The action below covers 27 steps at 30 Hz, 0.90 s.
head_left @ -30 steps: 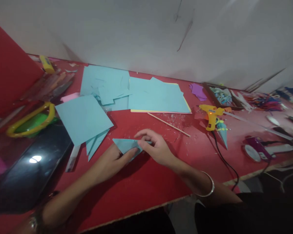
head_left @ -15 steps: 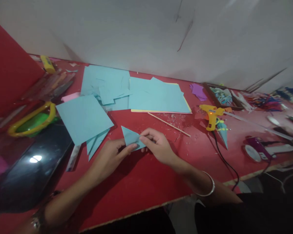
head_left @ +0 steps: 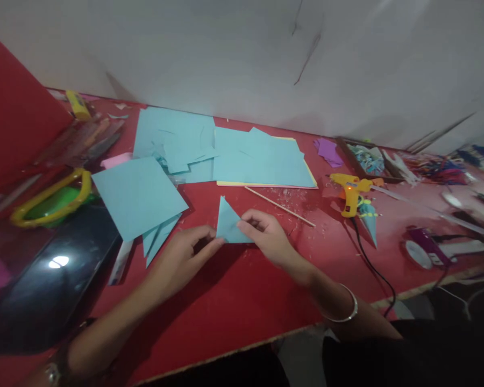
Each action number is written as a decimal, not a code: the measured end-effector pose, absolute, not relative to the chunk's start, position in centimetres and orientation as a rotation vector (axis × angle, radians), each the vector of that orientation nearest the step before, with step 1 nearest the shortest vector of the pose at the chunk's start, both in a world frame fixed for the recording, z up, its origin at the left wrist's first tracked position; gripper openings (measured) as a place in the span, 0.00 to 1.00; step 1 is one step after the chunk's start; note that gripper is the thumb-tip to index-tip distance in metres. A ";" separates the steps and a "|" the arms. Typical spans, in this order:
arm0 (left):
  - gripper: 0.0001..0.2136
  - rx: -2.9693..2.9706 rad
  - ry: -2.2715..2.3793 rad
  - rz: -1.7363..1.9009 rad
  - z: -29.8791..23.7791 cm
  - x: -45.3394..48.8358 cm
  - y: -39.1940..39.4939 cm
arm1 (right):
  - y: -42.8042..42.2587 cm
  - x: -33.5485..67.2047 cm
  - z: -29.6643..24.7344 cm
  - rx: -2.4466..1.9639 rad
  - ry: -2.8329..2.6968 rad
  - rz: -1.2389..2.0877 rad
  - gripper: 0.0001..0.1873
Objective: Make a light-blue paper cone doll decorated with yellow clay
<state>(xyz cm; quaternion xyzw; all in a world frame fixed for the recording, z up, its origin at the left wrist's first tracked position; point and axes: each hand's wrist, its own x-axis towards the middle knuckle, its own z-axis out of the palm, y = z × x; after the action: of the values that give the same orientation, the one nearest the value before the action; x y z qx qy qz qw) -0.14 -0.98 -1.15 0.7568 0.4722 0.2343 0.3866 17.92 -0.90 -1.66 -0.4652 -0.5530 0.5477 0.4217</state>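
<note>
A small light-blue paper triangle [head_left: 228,221] is held just above the red table, its tip pointing away from me. My right hand [head_left: 268,239] pinches its right side between thumb and fingers. At the lower left corner, my left hand [head_left: 191,252] has its thumb and fingertips closed on the paper's edge. To the left lies a light-blue paper square [head_left: 140,196], with blue folded pieces [head_left: 161,236] partly under it. A thin wooden stick [head_left: 280,206] rests on the table beyond my right hand.
Blue sheets [head_left: 260,158] lie along the wall. A yellow glue gun [head_left: 350,191] with a lit orange light and black cord stands at right, beside a blue paper cone [head_left: 370,223]. A dark glossy panel [head_left: 56,285] and a yellow-rimmed green item [head_left: 50,201] are at left.
The paper triangle has turned so its tip points up and away, and has shifted slightly right. My right hand has moved a little right; my left thumb has slid to the paper's corner.
</note>
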 end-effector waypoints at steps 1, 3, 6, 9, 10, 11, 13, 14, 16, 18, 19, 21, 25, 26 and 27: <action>0.15 1.906 1.219 0.617 -1.1 -0.2 -1.0 | -0.9 18.0 -1.7 -1.168 -1.370 1.375 0.11; 0.14 1.858 1.249 0.661 -1.1 -0.2 -0.9 | -0.9 18.1 -1.7 -1.184 -1.372 1.391 0.12; 0.13 1.794 1.279 0.719 -1.1 -0.2 -0.8 | -1.0 18.1 -1.6 -1.183 -1.427 1.445 0.11; 0.12 1.761 1.268 0.741 -1.0 -0.1 -0.8 | -1.3 18.1 -1.5 -1.196 -1.494 1.460 0.11; 0.12 1.760 1.260 0.742 -0.9 -0.1 -0.8 | -1.3 18.1 -1.6 -1.221 -1.508 1.439 0.12; 0.11 1.765 1.256 0.743 -0.9 -0.1 -0.8 | -1.4 18.1 -1.6 -1.247 -1.518 1.408 0.13; 0.10 1.791 1.262 0.749 -0.8 -0.1 -0.9 | -1.4 18.1 -1.7 -1.275 -1.535 1.340 0.14; 0.09 1.808 1.267 0.754 -0.8 -0.1 -0.9 | -1.4 18.1 -1.7 -1.275 -1.551 1.315 0.15; 0.09 1.839 1.278 0.768 -0.8 -0.1 -0.9 | -1.4 18.1 -1.8 -1.283 -1.601 1.273 0.15; 0.08 1.863 1.295 0.790 -0.8 -0.1 -0.9 | -1.4 18.0 -1.8 -1.317 -1.672 1.229 0.15; 0.08 1.874 1.305 0.804 -0.9 -0.1 -0.9 | -1.5 18.0 -1.7 -1.334 -1.706 1.205 0.16; 0.07 1.900 1.321 0.823 -0.9 -0.1 -0.8 | -1.6 17.9 -1.6 -1.356 -1.757 1.167 0.16; 0.07 1.938 1.343 0.805 -0.9 0.0 -0.9 | -1.7 17.9 -1.3 -1.342 -1.801 1.124 0.17; 0.07 1.939 1.353 0.800 -0.9 0.0 -0.9 | -1.7 17.8 -1.3 -1.335 -1.809 1.121 0.17; 0.07 1.937 1.361 0.797 -0.9 0.0 -0.9 | -1.7 17.8 -1.2 -1.331 -1.815 1.121 0.17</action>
<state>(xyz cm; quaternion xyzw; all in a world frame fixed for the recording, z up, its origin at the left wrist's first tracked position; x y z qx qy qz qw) 0.00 -0.93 -0.86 0.7356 0.5170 0.3028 0.3162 17.82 -1.71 -1.23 -0.5033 -0.6867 0.4243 0.3084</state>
